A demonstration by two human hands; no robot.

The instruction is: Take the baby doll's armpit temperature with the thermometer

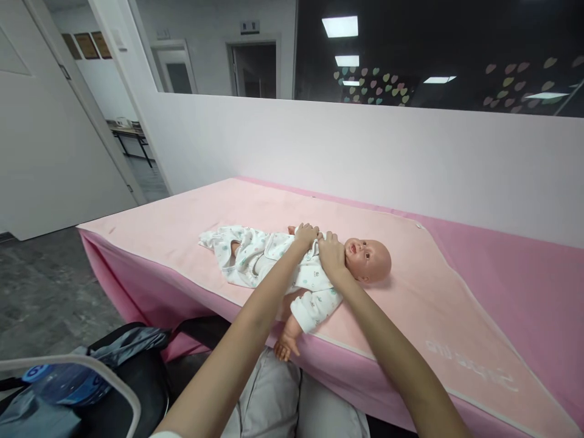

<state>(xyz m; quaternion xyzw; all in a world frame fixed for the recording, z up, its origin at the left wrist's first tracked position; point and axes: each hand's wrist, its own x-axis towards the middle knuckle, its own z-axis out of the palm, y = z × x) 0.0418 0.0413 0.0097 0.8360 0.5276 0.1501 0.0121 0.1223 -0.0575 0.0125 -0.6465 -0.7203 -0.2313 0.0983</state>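
A baby doll (373, 260) lies on its back, head to the right, near the front edge of the pink-covered table. It wears a white printed baby shirt (312, 277) and matching trousers (249, 258). My left hand (307, 235) reaches over the doll's chest, fingers closed on the shirt front. Right beside it, below the doll's chin, my right hand (331, 250) also has its fingers curled on the shirt near the collar. The fingertips of both hands are partly hidden. The doll's near arm (289, 337) hangs out over the table edge; a small part of its far hand (291, 230) shows.
A light pink mat (182, 213) covers the table over a darker pink cloth (524, 267). Behind stands a white wall (365, 152) with a dark window above. At lower left, a water bottle (68, 383) and grey cloth lie on a black chair (137, 377).
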